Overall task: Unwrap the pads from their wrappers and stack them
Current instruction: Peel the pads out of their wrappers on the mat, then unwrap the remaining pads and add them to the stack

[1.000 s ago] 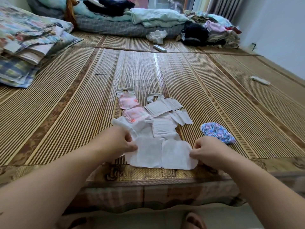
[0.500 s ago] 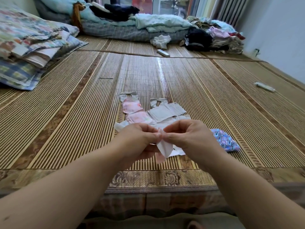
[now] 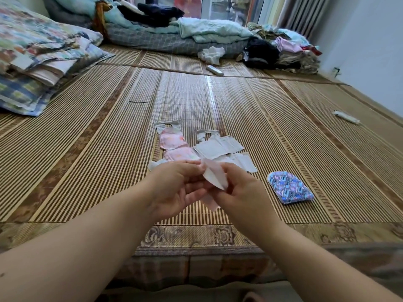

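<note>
1. both hands meet at the centre of the frame, lifted clear of the bamboo mat [image 3: 283, 131]. the left hand [image 3: 178, 190] and the right hand [image 3: 242, 192] each pinch the same folded piece [image 3: 214, 178], a thin white and pale pink sheet creased down its middle. the fingers of both are curled in on it, and neither hand is spread.
2. holding it in the air between two pinches looks like a way to work its layers, one hand steadying while the other pulls or folds. i cannot tell whether the piece is a pad or its wrapper.
3. the rest of the task's things lie on the mat just beyond the hands. the pink pads [image 3: 172, 140] are to the left, one below the other, and the white wrappers [image 3: 218, 146] are opened flat to their right. they overlap loosely and are not yet a tidy stack.
4. a blue patterned pouch [image 3: 290, 188] lies right of the hands, apart from that spread.
5. the folded quilts [image 3: 32, 57] at upper left, the clothes pile [image 3: 283, 51] at upper right and a white tube [image 3: 346, 117] near the right edge are all well apart and out of the way.
6. the hands hide the near edge of the spread. the scattered wrappers probably crowd the spot where a stack would go.
</note>
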`<state>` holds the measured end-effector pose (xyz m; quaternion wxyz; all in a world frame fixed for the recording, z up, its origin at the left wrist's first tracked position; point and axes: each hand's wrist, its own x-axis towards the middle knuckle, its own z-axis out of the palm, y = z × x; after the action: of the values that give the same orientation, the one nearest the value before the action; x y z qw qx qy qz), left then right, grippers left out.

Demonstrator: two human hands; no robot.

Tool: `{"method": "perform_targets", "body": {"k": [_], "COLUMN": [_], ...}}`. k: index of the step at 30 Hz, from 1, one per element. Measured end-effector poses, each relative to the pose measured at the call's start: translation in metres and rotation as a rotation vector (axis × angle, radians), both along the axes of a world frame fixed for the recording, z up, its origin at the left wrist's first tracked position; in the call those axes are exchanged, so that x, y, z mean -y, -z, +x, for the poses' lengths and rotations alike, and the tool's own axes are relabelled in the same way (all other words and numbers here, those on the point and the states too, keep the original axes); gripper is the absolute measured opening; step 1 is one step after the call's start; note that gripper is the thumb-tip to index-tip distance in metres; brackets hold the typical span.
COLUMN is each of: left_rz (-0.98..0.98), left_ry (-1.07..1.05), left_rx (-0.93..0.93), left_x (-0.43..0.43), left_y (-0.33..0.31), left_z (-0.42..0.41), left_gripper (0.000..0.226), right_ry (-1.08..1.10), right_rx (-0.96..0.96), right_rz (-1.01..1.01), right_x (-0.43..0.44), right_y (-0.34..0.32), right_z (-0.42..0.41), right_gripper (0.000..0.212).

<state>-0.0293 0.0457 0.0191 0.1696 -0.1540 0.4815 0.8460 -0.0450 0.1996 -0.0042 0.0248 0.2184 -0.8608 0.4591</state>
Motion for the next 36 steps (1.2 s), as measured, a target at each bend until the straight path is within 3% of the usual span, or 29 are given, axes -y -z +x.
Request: {"method": "perform_targets", "body": {"k": [2, 4, 7, 11, 13, 15, 19, 25, 36], "left_rz": [-0.020, -0.085, -0.254, -0.531, -0.677, -0.813, -0.928, -0.950, -1.025], "left_ry": [0.009, 0.007, -0.001, 0.043, 0.071, 0.104, 0.137, 0.145, 0.131], "left_rx": [-0.016, -0.034, -0.069, -0.145, -0.205, -0.273, -0.333, -0.334, -0.339], "left_x": [-0.002, -0.003, -0.002, -0.004, -0.006, -0.007, -0.005, -0.004, 0.008], "left_y": [0.000, 0.001, 0.008, 0.018, 0.022, 0.025, 0.029, 0.032, 0.030], "left_z": [0.000, 0.000, -0.001, -0.003, -0.002, -0.001, -0.003, -0.006, 0.000], "left_gripper": [0.014, 0.012, 0.009, 0.009, 0.011, 0.009, 0.008, 0.009, 0.008], "right_ry": [0.084, 0.208, 0.404, 0.570, 0.593, 0.571, 0.531, 0.527, 0.598], "right_rx": [0.004, 0.112, 0.244, 0.256, 0.287, 0.277, 0.261, 0.191, 0.025], "right_rz": [-0.035, -0.174, -0.344, 0.003, 0.157, 0.292, 0.315, 0.288, 0.505], "right_x": [-0.008, -0.023, -0.061, -0.115, -0.130, -0.135, -0.135, -0.128, -0.117], "right_y": [-0.001, -0.009, -0.022, -0.007, 0.003, 0.011, 0.021, 0.021, 0.031], "right_z": [-0.008, -0.022, -0.050, -0.084, -0.091, -0.096, -0.102, -0.105, -0.104], "right_gripper": [0.003, 0.016, 0.012, 0.006, 0.029, 0.039, 0.048, 0.052, 0.053]}}
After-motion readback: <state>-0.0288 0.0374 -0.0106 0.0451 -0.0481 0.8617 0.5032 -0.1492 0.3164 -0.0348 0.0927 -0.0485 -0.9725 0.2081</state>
